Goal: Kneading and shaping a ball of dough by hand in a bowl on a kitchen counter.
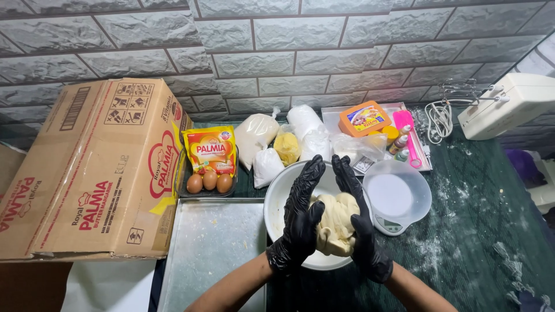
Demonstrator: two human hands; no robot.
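Head cam looking straight down at a dark green tabletop [480,231] with flour dusted all over the right side, and a grey stone-pattern wall [289,52] behind it.

Both hands are in black gloves. The left hand [302,222] and right hand [359,222] are pressed flat against either side of a pale lump of dough [335,222], fingers straight and pointing away, so the dough is squeezed between the open palms rather than gripped. It sits just above a white bowl [277,199], near the middle of the table.

Left of the bowl there's a metal baking tray [211,248], and beyond that a big cardboard box [87,173] lying tilted. Behind the tray, a small dark tray holds three brown eggs [209,182] with a yellow-red sachet [211,150] standing behind them. Clear bags of white powder [283,141] are bunched up against the wall.

Right of the bowl is a kitchen scale [393,222] with a clear bowl [399,193] on top. Further back, a white tray [335,118] carries an orange tub [364,118] and a pink spatula [409,136]. A white hand mixer [509,107] with its coiled cord sits in the far right corner.
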